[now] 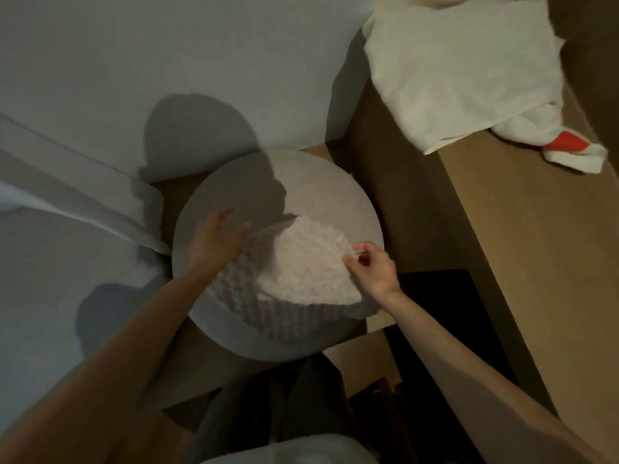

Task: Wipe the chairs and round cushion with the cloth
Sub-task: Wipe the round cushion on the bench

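A round grey cushion (321,189) lies on a brown seat in the middle of the view. A pale, nubbly cloth (301,262) is spread over its near right part. My left hand (214,242) lies with fingers spread at the cloth's left edge, touching the cloth and the cushion. My right hand (371,266) pinches the cloth's right edge between thumb and fingertips. Shadow covers the cushion's left half.
A brown wooden desk (522,229) runs along the right, with a white fabric heap (462,68) and a white-and-orange piece (576,149) on it. A pale wall (134,61) stands behind. A white ledge (67,182) crosses at the left. A dark gap (445,329) lies under the desk.
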A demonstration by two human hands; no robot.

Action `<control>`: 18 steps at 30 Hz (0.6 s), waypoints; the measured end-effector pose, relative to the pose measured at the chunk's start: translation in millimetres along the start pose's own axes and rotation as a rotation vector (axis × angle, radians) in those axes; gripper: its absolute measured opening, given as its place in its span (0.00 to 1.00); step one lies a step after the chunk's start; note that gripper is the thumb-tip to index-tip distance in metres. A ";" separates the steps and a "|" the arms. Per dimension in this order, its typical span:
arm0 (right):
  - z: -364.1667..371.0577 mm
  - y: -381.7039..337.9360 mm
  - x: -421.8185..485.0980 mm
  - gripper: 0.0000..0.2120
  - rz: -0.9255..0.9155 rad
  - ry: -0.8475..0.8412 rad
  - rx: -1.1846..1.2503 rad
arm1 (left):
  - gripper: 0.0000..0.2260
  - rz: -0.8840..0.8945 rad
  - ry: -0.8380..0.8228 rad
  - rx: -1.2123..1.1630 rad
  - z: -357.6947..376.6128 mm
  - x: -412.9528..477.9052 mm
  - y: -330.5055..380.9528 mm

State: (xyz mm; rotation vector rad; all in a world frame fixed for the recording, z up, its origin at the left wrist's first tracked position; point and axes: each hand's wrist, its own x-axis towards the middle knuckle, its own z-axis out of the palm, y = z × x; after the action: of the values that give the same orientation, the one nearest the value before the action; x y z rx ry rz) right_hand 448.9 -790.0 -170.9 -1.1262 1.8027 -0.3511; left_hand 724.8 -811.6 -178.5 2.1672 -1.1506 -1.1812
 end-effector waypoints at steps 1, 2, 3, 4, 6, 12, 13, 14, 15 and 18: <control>3.6 1.3 8.7 0.11 0.003 0.086 -0.008 | 0.20 0.013 0.090 0.047 4.5 6.1 -1.9; 7.6 4.5 15.7 0.14 0.009 0.137 -0.005 | 0.22 0.030 0.167 0.084 10.1 8.9 -4.7; 12.2 8.9 20.9 0.16 0.025 0.148 -0.007 | 0.23 0.024 0.215 0.102 17.2 9.8 -10.7; 17.5 13.3 25.4 0.17 0.045 0.129 -0.023 | 0.24 -0.013 0.233 0.102 25.8 8.7 -20.4; 29.8 25.2 34.9 0.19 0.064 0.072 -0.099 | 0.26 -0.181 0.188 0.021 43.6 3.1 -46.8; 62.1 68.4 60.8 0.22 0.234 0.023 -0.144 | 0.33 -0.655 -0.087 -0.154 91.8 -20.7 -132.0; 66.2 75.1 64.2 0.22 0.250 0.030 -0.140 | 0.33 -0.669 -0.073 -0.153 98.7 -21.8 -140.2; 69.7 81.3 67.7 0.22 0.254 0.045 -0.147 | 0.32 -0.672 -0.039 -0.153 105.5 -21.6 -146.7; 73.0 86.5 71.2 0.21 0.249 0.064 -0.157 | 0.32 -0.670 0.002 -0.157 111.8 -20.5 -151.8; 81.0 97.5 81.1 0.21 0.245 0.112 -0.216 | 0.29 -0.621 0.046 -0.161 130.0 -22.2 -157.7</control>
State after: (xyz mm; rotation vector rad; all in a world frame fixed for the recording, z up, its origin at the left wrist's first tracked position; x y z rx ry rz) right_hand 453.0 -785.6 -321.3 -1.0324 2.0900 -0.0761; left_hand 683.7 -699.6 -345.9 2.4807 -0.3362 -1.3907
